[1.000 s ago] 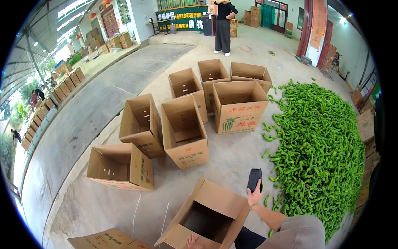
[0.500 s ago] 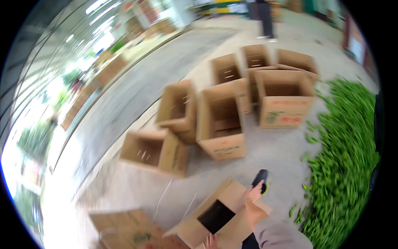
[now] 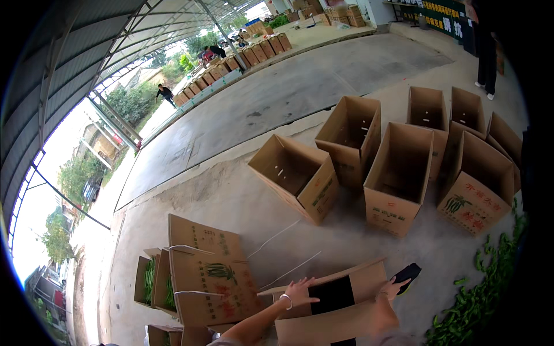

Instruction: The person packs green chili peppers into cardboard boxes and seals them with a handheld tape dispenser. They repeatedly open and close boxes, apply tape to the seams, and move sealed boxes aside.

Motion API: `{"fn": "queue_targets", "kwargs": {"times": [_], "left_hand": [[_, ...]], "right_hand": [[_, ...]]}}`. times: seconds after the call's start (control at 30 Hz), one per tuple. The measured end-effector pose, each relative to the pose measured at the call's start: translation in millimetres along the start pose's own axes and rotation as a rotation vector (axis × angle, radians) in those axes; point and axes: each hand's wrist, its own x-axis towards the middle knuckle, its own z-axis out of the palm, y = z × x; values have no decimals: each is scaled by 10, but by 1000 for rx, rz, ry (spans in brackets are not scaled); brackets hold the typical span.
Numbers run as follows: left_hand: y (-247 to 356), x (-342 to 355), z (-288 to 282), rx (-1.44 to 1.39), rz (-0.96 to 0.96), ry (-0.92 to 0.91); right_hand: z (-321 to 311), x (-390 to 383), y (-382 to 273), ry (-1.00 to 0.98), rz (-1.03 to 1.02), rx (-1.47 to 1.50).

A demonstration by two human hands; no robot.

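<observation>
An open cardboard box (image 3: 320, 324) lies in front of me at the lower edge, its flaps spread around a flat black area; whether that is a lining or deep shade I cannot tell. My left hand (image 3: 298, 293), a pale bracelet at its wrist, rests on the box's far left flap with fingers stretched apart. At the right end, my right hand (image 3: 392, 287) has its fingers closed over the edge of the box's end flap. A dark shoe (image 3: 410, 275) is just beyond that hand.
Several open empty cartons (image 3: 398, 184) stand ahead and right. Green peppers (image 3: 479, 294) cover the floor at lower right. At left, a large carton (image 3: 210, 271) stands beside smaller green-filled boxes (image 3: 149, 279). White straps (image 3: 288, 268) lie between. A person (image 3: 487, 57) stands at far right.
The view has swung left, bringing the left cartons and shed roof further in. My left hand has gone from the box's near side to its far left flap; my right hand stays at the right end.
</observation>
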Motion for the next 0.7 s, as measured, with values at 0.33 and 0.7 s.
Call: {"fn": "queue_targets", "kwargs": {"times": [0.33,0.7], "left_hand": [[340,-107,1212,162,-7,-238],[-171,-59,1717,99,85,208]], "right_hand": [[334,367,228,3,-15,519],[-17,-169,-399,-110,-172,-139]]}}
